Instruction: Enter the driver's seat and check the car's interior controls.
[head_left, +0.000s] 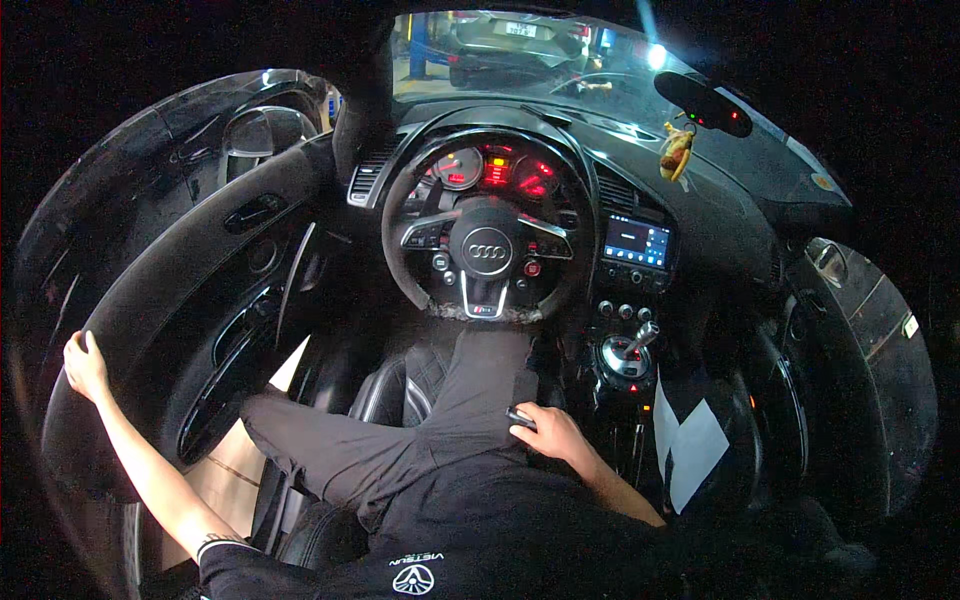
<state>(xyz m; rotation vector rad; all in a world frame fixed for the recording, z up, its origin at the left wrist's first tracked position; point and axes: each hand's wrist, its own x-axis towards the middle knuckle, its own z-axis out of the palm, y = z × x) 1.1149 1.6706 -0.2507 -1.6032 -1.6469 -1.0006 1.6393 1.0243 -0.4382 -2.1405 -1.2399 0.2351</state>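
Note:
My left hand (86,366) is on the top edge of the open car door (130,300), its fingers over the outer side and the thumb raised. My right hand (552,433) rests on my thigh, closed round a small dark object (520,417) that looks like a car key fob; most of it is hidden by the fingers. In front of me is the steering wheel (487,250), which neither hand touches. My left leg is bent out toward the door opening.
Right of the wheel are a lit centre screen (637,243) and a gear lever (640,340). White paper sheets (698,455) lie by the passenger seat. A yellow ornament (677,153) hangs from the mirror (703,104). Another car (520,45) stands beyond the windshield.

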